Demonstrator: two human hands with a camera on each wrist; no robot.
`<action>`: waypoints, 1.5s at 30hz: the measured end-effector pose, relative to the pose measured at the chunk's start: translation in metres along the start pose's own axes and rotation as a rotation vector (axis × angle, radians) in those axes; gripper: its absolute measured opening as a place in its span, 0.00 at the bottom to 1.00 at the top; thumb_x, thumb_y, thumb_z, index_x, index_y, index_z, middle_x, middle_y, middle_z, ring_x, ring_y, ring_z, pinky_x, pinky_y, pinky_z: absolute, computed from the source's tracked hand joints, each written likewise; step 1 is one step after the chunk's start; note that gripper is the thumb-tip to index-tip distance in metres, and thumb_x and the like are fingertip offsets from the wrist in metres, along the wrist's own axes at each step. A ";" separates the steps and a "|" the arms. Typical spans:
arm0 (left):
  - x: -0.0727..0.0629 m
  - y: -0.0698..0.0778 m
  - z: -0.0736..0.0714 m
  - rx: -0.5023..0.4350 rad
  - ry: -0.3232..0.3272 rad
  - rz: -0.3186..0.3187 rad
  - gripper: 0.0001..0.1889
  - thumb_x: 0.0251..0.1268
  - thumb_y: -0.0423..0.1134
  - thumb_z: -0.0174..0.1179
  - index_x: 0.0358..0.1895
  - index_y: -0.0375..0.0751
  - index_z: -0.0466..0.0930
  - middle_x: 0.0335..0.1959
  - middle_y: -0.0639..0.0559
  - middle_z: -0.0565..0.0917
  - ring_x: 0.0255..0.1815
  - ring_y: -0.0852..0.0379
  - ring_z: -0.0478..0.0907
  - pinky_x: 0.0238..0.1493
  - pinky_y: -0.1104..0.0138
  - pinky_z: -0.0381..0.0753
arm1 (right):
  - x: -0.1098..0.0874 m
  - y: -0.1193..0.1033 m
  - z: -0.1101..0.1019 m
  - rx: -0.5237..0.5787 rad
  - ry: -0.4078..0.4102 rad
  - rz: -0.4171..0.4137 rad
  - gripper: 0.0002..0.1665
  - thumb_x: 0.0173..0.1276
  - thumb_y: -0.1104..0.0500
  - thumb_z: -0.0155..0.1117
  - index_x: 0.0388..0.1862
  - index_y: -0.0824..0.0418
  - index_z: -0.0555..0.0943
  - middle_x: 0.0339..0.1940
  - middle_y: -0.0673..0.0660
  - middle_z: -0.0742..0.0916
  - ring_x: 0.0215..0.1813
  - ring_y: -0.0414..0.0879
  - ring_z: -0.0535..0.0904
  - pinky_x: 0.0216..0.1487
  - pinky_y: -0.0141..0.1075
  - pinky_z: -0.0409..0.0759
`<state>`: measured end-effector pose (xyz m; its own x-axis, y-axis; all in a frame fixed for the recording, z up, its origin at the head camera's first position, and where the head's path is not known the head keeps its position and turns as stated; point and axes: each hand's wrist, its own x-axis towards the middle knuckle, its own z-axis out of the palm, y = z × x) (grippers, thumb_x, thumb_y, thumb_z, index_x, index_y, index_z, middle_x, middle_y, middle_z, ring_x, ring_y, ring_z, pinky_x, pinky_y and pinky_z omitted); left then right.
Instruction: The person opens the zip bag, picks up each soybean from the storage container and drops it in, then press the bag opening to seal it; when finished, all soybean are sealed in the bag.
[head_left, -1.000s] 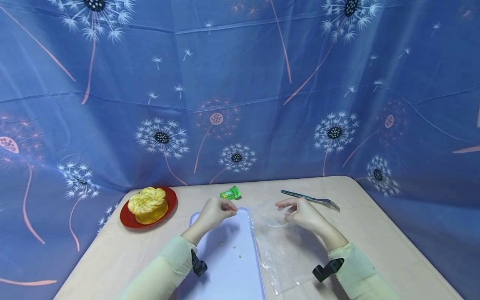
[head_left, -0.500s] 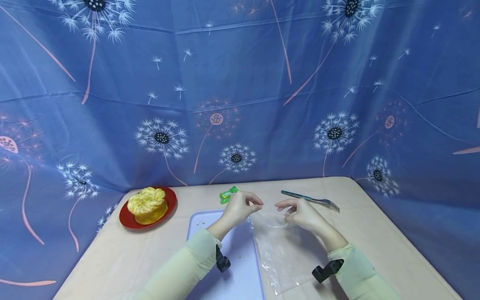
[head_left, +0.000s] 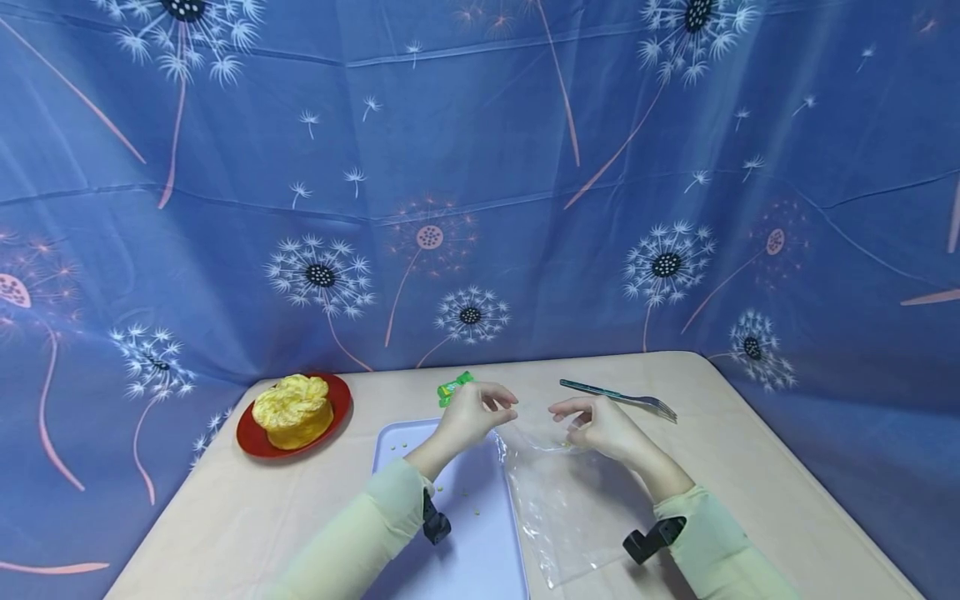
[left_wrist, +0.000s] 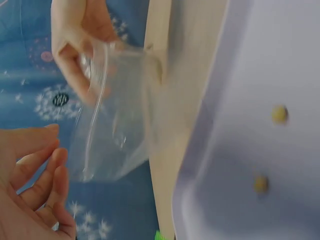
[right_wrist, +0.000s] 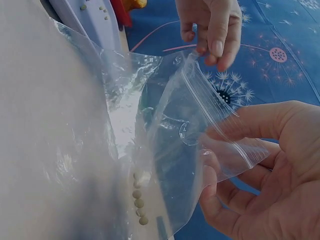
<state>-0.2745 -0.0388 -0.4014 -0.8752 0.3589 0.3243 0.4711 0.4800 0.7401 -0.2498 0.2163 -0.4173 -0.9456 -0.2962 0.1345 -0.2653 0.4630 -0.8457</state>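
My right hand (head_left: 603, 427) holds a clear zip bag (head_left: 558, 517) near its mouth, with thumb and fingers on the film in the right wrist view. The bag's mouth gapes, and its lower part lies on the table. Inside, several small pale-green balls (right_wrist: 139, 203), like peas, sit in a row. My left hand (head_left: 468, 412) is beside the mouth, over the far right corner of a lavender tray (head_left: 480, 567). Its fingers are loosely bent, and nothing shows between them. Several more small balls (left_wrist: 280, 114) lie scattered on the tray.
A red plate (head_left: 342, 408) with a yellow bread-like cake (head_left: 296, 412) stands at the back left. A green-wrapped sweet (head_left: 452, 388) lies behind the tray, partly behind my left hand. At the back right lies a fork (head_left: 622, 396). A blue dandelion-print curtain (head_left: 525, 250) borders the table.
My left hand has moved right from over the tray to the bag's mouth, then slightly back left, its fingertips parting a little. My right hand has kept its hold on the bag.
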 end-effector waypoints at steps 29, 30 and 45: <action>-0.058 -0.116 -0.098 0.176 0.166 -0.336 0.04 0.57 0.33 0.74 0.36 0.40 0.92 0.32 0.53 0.89 0.32 0.57 0.79 0.33 0.65 0.76 | -0.001 0.000 -0.003 0.008 -0.005 0.027 0.30 0.55 0.75 0.66 0.60 0.70 0.82 0.51 0.67 0.86 0.39 0.49 0.81 0.28 0.34 0.77; -0.060 -0.119 -0.098 0.189 0.159 -0.342 0.04 0.56 0.33 0.74 0.35 0.40 0.92 0.31 0.53 0.89 0.32 0.57 0.78 0.33 0.65 0.75 | -0.001 -0.001 -0.003 0.006 -0.005 0.029 0.30 0.55 0.75 0.66 0.59 0.70 0.82 0.51 0.67 0.86 0.39 0.49 0.81 0.28 0.34 0.77; -0.073 -0.141 -0.093 0.281 0.131 -0.355 0.06 0.51 0.31 0.77 0.26 0.46 0.90 0.23 0.58 0.85 0.31 0.58 0.78 0.34 0.63 0.77 | -0.001 0.002 -0.001 -0.006 -0.009 0.014 0.29 0.55 0.76 0.66 0.59 0.71 0.82 0.50 0.67 0.87 0.38 0.49 0.81 0.29 0.34 0.78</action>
<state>-0.2871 -0.2070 -0.4744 -0.9856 0.0377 0.1651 0.1357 0.7590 0.6368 -0.2500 0.2182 -0.4182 -0.9476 -0.2968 0.1181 -0.2532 0.4724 -0.8442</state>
